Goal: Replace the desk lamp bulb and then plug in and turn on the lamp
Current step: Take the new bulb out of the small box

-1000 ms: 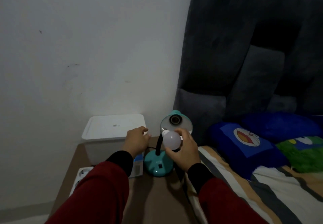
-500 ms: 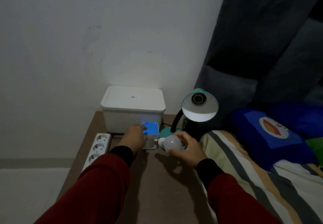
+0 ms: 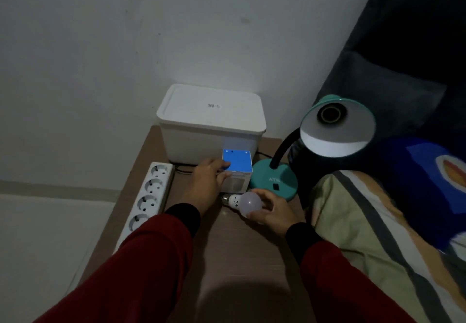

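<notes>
A teal desk lamp (image 3: 274, 181) stands on the brown bedside table (image 3: 242, 259), its shade (image 3: 338, 128) tipped toward me with an empty socket. My right hand (image 3: 273, 211) holds a white bulb (image 3: 245, 203) low over the table, in front of the lamp base, screw cap pointing left. My left hand (image 3: 208, 184) grips a small bulb box (image 3: 237, 171) with a blue top, standing left of the lamp base. A white power strip (image 3: 147, 196) lies along the table's left edge.
A white lidded storage box (image 3: 211, 123) sits at the back against the wall. A black cord (image 3: 184, 170) runs behind the bulb box. A bed with a striped blanket (image 3: 378, 234) and blue pillow (image 3: 428, 184) borders the table on the right.
My right hand has brought the bulb down from the lamp shade to just above the table. My left hand has closed on the blue-topped box. The view has tilted downward.
</notes>
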